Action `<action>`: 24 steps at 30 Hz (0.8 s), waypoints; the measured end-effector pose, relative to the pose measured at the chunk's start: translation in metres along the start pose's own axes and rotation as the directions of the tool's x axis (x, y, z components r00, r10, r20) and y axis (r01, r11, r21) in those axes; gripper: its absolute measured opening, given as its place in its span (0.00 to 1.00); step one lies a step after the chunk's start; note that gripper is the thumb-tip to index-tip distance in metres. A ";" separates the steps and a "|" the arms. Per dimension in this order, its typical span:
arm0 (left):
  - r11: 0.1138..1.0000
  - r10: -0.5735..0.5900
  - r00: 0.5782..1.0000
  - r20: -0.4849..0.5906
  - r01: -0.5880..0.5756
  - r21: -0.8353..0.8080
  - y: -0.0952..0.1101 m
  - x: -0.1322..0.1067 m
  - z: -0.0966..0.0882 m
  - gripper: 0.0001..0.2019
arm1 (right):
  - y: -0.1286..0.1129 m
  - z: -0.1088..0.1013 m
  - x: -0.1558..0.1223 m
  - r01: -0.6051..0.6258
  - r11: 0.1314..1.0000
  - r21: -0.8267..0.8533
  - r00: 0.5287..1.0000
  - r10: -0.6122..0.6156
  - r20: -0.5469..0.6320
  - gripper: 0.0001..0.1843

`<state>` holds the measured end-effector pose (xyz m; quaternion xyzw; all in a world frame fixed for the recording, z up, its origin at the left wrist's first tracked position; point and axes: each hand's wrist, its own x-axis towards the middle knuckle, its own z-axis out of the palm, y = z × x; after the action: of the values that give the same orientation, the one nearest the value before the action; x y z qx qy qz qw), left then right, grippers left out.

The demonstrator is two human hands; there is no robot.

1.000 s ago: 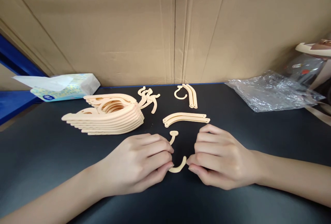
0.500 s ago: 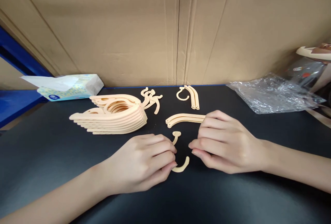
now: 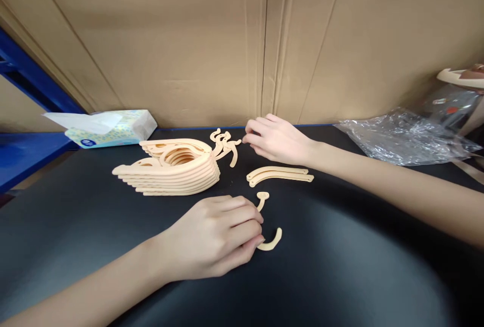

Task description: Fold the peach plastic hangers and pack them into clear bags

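Observation:
My left hand (image 3: 227,236) is closed on a cream plastic hanger hook (image 3: 269,244) near the front of the black table. The hook's flat round end and curved tip stick out past the fingers, while its middle is hidden. Farther back, my right hand (image 3: 278,138) reaches over the table with its fingers loosely bent and slightly apart. Nothing shows in them, and the hand covers the spot behind it. Just left of its fingertips lies a small pile of hooks (image 3: 226,146). Between my two hands, two curved hanger arms (image 3: 280,173) lie side by side.
A stack of folded cream hangers (image 3: 177,181) stands at left, with a tissue pack (image 3: 113,128) behind it. Crumpled clear plastic bags (image 3: 408,135) lie at right. A cardboard wall (image 3: 170,45) closes off the back of the black table (image 3: 321,276).
My right hand has moved away from beside the left hand to the back of the table, uncovering the hanger arms' right ends. My left hand keeps its hold on the hook.

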<state>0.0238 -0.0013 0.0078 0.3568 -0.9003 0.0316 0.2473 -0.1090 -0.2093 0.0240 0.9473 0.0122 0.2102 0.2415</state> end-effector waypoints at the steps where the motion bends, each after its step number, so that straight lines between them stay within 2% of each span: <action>1: 1.000 0.001 1.000 0.002 -0.001 -0.001 0.000 0.000 0.000 0.09 | 0.003 0.006 0.005 -0.006 1.000 0.005 1.000 0.006 0.012 0.10; 7: 1.000 0.016 1.000 -0.003 -0.016 -0.001 -0.001 -0.001 0.001 0.09 | 0.008 0.033 0.030 -0.034 0.998 0.052 0.998 0.031 0.056 0.13; 16: 1.000 0.017 1.000 -0.001 -0.017 0.002 -0.001 -0.002 0.001 0.09 | 0.023 0.059 0.052 -0.053 0.985 0.167 0.997 0.044 0.058 0.16; 20: 1.000 0.016 1.000 -0.004 -0.016 0.004 -0.002 -0.002 0.001 0.09 | 0.029 0.065 0.054 -0.021 0.984 0.178 0.997 0.008 0.072 0.17; 24: 1.000 0.016 1.000 -0.004 -0.016 0.004 -0.001 -0.002 0.001 0.09 | 0.029 0.060 0.054 0.015 0.987 0.159 0.996 -0.028 0.082 0.16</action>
<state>0.0252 -0.0011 0.0061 0.3501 -0.9025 0.0362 0.2481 -0.0377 -0.2554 0.0109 0.9713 0.0289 0.1657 0.1683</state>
